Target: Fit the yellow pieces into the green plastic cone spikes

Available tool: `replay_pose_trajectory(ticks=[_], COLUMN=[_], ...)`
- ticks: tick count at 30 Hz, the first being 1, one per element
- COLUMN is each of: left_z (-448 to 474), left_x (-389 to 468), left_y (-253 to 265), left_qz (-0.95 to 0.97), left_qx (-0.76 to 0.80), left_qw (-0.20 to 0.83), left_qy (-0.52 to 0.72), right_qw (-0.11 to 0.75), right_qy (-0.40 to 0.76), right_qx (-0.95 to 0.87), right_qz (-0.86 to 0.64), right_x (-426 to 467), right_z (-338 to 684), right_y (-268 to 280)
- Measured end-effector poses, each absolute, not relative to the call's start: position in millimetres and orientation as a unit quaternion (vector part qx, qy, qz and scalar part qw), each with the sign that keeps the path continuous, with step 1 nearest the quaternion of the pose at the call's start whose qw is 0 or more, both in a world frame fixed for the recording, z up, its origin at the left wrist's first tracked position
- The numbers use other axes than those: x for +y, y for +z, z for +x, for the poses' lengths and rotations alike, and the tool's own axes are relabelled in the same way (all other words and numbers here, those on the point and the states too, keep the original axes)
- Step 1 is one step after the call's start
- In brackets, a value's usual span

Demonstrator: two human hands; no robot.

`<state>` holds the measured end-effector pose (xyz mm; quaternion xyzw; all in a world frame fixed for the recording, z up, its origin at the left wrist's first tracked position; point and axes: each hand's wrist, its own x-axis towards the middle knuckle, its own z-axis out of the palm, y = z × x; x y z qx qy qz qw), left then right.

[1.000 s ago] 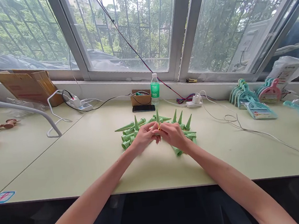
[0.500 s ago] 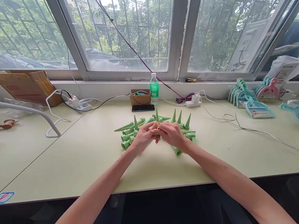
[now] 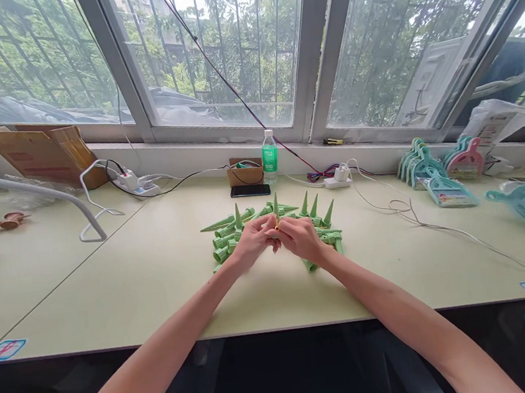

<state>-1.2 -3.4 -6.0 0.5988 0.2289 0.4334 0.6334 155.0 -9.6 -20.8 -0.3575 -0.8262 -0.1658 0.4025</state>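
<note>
Orange-ended piece (image 3: 277,226), pinched closely between the left hand (image 3: 254,238) and right hand (image 3: 298,234) over the worktop (image 3: 159,282), just beside green spikes (image 3: 327,214), is probably light, stiff and slightly slippery, and best taken by its sides, near the visible end.

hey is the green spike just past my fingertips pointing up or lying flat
Pointing up: the green spike has its narrow tip uppermost. The left hand and right hand hide its base.
</note>
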Motion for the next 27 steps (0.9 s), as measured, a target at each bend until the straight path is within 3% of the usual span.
replay_pose_trajectory(ticks=[27], left_z=[4.8], left_x=[-4.0], left_y=[-6.3], left_qz=[0.564], left_qx=[0.263], left_qw=[0.638], left_qy=[0.455], right_qw=[0.432], right_qy=[-0.164], right_qx=[-0.817], right_qz=[-0.344], right_x=[-5.4], right_z=[156.6], right_y=[-22.3])
